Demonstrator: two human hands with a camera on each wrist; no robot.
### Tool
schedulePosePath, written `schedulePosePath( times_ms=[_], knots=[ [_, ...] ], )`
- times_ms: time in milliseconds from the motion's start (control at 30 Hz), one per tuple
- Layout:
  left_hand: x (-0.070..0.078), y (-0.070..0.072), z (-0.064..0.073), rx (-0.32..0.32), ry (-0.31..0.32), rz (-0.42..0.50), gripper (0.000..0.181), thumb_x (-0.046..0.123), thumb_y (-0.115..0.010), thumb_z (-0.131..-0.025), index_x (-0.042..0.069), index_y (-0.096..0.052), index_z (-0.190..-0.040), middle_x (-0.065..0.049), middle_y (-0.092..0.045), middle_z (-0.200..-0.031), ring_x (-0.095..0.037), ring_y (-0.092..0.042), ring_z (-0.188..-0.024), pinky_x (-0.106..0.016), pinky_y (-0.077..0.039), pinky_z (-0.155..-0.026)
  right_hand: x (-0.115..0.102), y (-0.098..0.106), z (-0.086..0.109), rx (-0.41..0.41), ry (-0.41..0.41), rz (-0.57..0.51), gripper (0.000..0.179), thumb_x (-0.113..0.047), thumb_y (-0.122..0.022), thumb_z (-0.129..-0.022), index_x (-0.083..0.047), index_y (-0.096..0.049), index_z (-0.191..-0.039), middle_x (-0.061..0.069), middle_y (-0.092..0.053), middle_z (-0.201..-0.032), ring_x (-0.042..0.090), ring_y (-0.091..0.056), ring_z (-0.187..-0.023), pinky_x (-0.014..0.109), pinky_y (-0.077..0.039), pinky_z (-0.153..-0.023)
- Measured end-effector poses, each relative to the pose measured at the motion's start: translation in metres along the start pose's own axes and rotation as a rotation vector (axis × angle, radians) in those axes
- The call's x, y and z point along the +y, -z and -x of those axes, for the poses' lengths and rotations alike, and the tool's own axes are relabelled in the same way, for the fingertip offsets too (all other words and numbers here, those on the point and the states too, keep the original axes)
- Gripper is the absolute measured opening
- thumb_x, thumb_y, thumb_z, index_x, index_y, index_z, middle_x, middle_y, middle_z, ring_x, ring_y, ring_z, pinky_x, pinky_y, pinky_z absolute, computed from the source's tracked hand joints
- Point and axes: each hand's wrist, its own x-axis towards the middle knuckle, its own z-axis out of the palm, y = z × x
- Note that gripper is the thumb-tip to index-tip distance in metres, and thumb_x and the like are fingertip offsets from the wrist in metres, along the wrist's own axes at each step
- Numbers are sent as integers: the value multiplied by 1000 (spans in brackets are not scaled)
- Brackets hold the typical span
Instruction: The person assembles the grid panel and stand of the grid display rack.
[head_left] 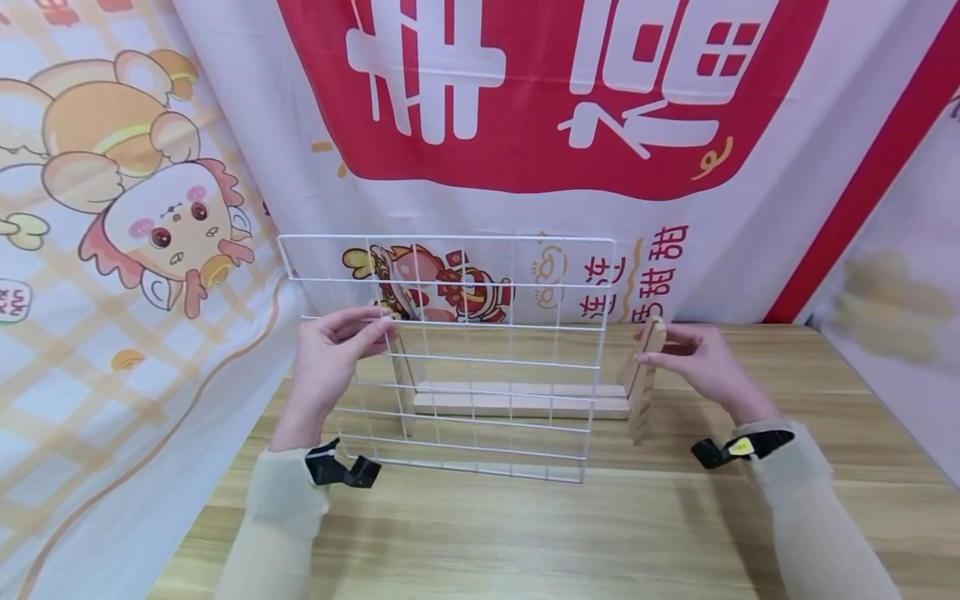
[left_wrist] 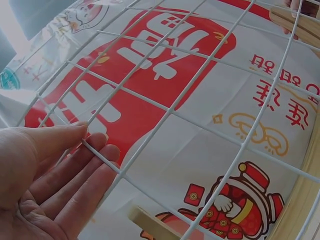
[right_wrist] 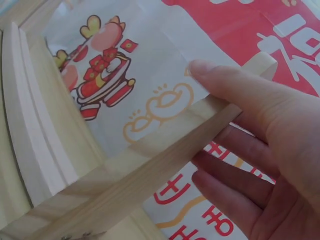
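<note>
A white wire grid panel [head_left: 465,361] is held upright, in front of a wooden stand. The stand has two slanted uprights joined by a low crossbar [head_left: 517,406]. My left hand [head_left: 330,354] pinches the panel's left side; in the left wrist view, thumb and fingertips meet at a wire [left_wrist: 102,154]. At the stand's right upright [head_left: 642,387], my right hand [head_left: 697,358] grips near the top. The right wrist view has the thumb lying over that wooden bar [right_wrist: 150,160], fingers on its other side. Part of the left upright shows behind the grid and left hand.
The stand rests on a wood-grain table [head_left: 480,533]. Behind it hangs a white and red printed cloth [head_left: 525,100] with large characters. A checked cartoon cloth [head_left: 90,375] covers the left side. Both wrists carry black straps with small mounts.
</note>
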Motion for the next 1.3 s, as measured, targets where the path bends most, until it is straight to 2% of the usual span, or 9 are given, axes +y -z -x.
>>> schedulePosePath(
  times_ms=[200,333,467,700,933,1067,1167,1300],
  knots=[
    [-2,-5,-4,-10,32,7,31,11,-77,-93,-9,-71,-115,-12,-76,-97,-21,-75,-85,-37,-62,-77,6,-5,5,6,10,-10,48,-30,-82,-89,-7,-70,-130,15,-71,-122,15,-70,-98,24,-58,-80],
    [-2,-12,-7,-12,53,16,33,14,-79,-92,-9,-71,-114,-13,-76,-95,-21,-75,-86,-36,-62,-77,10,-6,6,2,38,-9,49,-26,-83,-89,-3,-69,-129,15,-72,-118,17,-72,-95,25,-59,-79],
    [2,-21,-12,-25,54,8,33,16,-80,-91,-7,-72,-113,-14,-76,-96,-22,-75,-87,-36,-62,-77,14,-8,9,-7,25,-24,48,-26,-83,-89,-3,-69,-128,12,-74,-113,17,-72,-94,25,-59,-79],
    [13,-33,-23,-14,53,10,36,18,-80,-91,-7,-71,-115,-13,-76,-98,-22,-75,-86,-35,-62,-77,20,-11,9,0,14,-31,48,-26,-83,-89,-5,-69,-129,11,-73,-117,16,-71,-94,24,-58,-79],
    [24,-42,-39,18,38,68,29,15,-82,-89,-2,-74,-111,-13,-76,-99,-24,-75,-85,-37,-62,-77,20,-10,8,-9,4,-17,52,-29,-82,-89,-5,-68,-132,12,-73,-117,18,-70,-94,25,-58,-78],
    [32,-47,-49,30,42,63,28,16,-82,-89,-1,-75,-110,-13,-76,-98,-24,-75,-85,-35,-62,-75,20,-10,8,-9,5,-18,52,-30,-82,-89,-6,-68,-133,11,-73,-118,19,-70,-94,25,-58,-79],
    [39,-51,-55,32,64,47,31,18,-82,-89,-2,-74,-112,-15,-76,-101,-26,-75,-89,-34,-62,-76,21,-11,9,-9,7,-28,50,-28,-82,-90,-6,-68,-132,15,-71,-120,19,-71,-95,25,-58,-80],
    [49,-53,-63,30,98,-4,33,23,-81,-89,3,-75,-115,-14,-75,-105,-26,-75,-93,-32,-61,-78,20,-12,11,-7,-5,-31,50,-27,-82,-90,-4,-68,-132,19,-71,-118,17,-71,-94,25,-58,-79]
  ],
)
